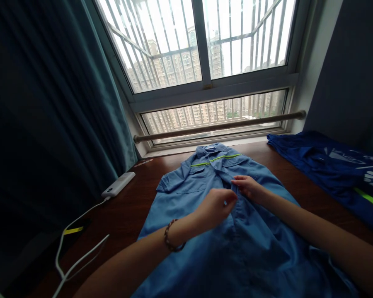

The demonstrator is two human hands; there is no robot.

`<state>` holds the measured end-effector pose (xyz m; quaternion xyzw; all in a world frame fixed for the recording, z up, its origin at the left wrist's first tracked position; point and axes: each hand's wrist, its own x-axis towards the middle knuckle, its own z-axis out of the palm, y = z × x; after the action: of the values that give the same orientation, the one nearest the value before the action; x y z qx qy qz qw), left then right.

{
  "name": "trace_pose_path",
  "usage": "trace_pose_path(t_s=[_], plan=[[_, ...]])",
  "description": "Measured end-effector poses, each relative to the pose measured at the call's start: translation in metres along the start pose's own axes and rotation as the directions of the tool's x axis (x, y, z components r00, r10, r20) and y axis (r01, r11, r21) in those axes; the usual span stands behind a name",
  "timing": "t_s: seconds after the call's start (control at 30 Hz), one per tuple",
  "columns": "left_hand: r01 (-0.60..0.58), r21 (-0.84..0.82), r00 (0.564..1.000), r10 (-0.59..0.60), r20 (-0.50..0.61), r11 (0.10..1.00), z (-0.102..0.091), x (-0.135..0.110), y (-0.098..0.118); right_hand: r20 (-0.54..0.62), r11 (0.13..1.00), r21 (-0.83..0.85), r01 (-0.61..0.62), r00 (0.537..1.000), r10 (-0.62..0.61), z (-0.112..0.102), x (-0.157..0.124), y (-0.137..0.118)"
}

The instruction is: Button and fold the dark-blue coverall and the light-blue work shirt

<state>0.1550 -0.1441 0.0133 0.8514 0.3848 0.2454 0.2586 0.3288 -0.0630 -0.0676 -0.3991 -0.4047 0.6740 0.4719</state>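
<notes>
A light blue work shirt (186, 203) with a yellow-green stripe across its chest lies spread on the wooden surface, collar toward the window. Its front is parted below the collar. My left hand (216, 209), with a braided bracelet on the wrist, is curled over the front opening, thumb and fingers pinched together at the placket. Just beyond it, my right hand (248, 188) grips the right-hand front edge of the shirt between thumb and fingers. Any button between the fingers is too small or hidden to make out.
A white power bank (118, 184) with a white cable (62, 248) lies at left beside the blue curtain (112, 136). Dark blue clothing (332, 165) is heaped at right. A rail (220, 125) crosses the window behind the wooden surface (127, 207).
</notes>
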Motion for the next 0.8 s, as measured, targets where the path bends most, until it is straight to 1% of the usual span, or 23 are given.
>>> trace_pose_path(t_s=[0.03, 0.07, 0.1, 0.13, 0.2, 0.27, 0.3, 0.33, 0.4, 0.47, 0.53, 0.6, 0.67, 0.73, 0.8], plan=[[0.000, 0.075, 0.997, 0.006, -0.080, 0.997, 0.002, 0.012, -0.017, 0.001, 0.999, 0.036, -0.001, 1.000, 0.001, 0.001, 0.000, 0.001], [-0.010, 0.124, 0.992, 0.026, -0.127, 0.992, 0.006, 0.022, -0.033, -0.005, 0.998, 0.068, 0.003, 1.000, -0.002, 0.003, 0.001, 0.003], [-0.039, 0.143, 0.991, 0.057, -0.125, 0.989, 0.010, 0.030, -0.048, -0.017, 0.995, 0.099, 0.011, 1.000, -0.009, 0.004, 0.001, 0.004], [-0.068, 0.146, 0.992, 0.082, -0.092, 0.987, 0.014, 0.034, -0.060, -0.029, 0.992, 0.127, 0.023, 0.999, -0.020, 0.005, 0.002, 0.005], [-0.121, 0.146, 0.992, 0.123, -0.010, 0.982, 0.024, 0.033, -0.077, -0.045, 0.984, 0.172, 0.054, 0.998, -0.047, 0.005, 0.002, 0.006], [-0.157, 0.162, 0.987, 0.152, 0.044, 0.974, 0.033, 0.025, -0.082, -0.040, 0.978, 0.198, 0.071, 0.997, -0.065, 0.004, 0.002, 0.007], [-0.163, 0.171, 0.986, 0.156, 0.052, 0.972, 0.036, 0.021, -0.082, -0.029, 0.977, 0.201, 0.073, 0.997, -0.068, 0.004, 0.001, 0.007], [-0.154, 0.178, 0.988, 0.148, 0.045, 0.972, 0.038, 0.016, -0.081, -0.018, 0.977, 0.200, 0.072, 0.997, -0.070, 0.004, 0.000, 0.007], [-0.099, 0.191, 0.995, 0.102, -0.003, 0.977, 0.040, 0.011, -0.078, 0.002, 0.979, 0.190, 0.067, 0.998, -0.069, 0.006, -0.002, 0.007], [-0.028, 0.203, 0.997, 0.041, -0.063, 0.979, 0.039, 0.009, -0.078, 0.017, 0.982, 0.179, 0.064, 0.998, -0.068, 0.008, -0.004, 0.006], [0.022, 0.188, 0.995, -0.004, -0.096, 0.982, 0.037, 0.011, -0.081, 0.032, 0.987, 0.152, 0.056, 0.998, -0.062, 0.010, -0.008, 0.006], [0.058, 0.140, 0.994, -0.044, -0.097, 0.988, 0.034, 0.014, -0.086, 0.051, 0.993, 0.103, 0.049, 0.997, -0.055, 0.012, -0.011, 0.004], [0.085, 0.098, 0.994, -0.078, -0.076, 0.992, 0.030, 0.017, -0.090, 0.069, 0.997, 0.059, 0.050, 0.996, -0.054, 0.015, -0.015, 0.002], [0.097, 0.085, 0.994, -0.093, -0.049, 0.992, 0.027, 0.019, -0.093, 0.081, 0.997, 0.046, 0.060, 0.995, -0.063, 0.017, -0.017, 0.001], [0.093, 0.092, 0.995, -0.089, -0.048, 0.991, 0.025, 0.019, -0.093, 0.086, 0.996, 0.044, 0.074, 0.993, -0.077, 0.018, -0.017, 0.001]])
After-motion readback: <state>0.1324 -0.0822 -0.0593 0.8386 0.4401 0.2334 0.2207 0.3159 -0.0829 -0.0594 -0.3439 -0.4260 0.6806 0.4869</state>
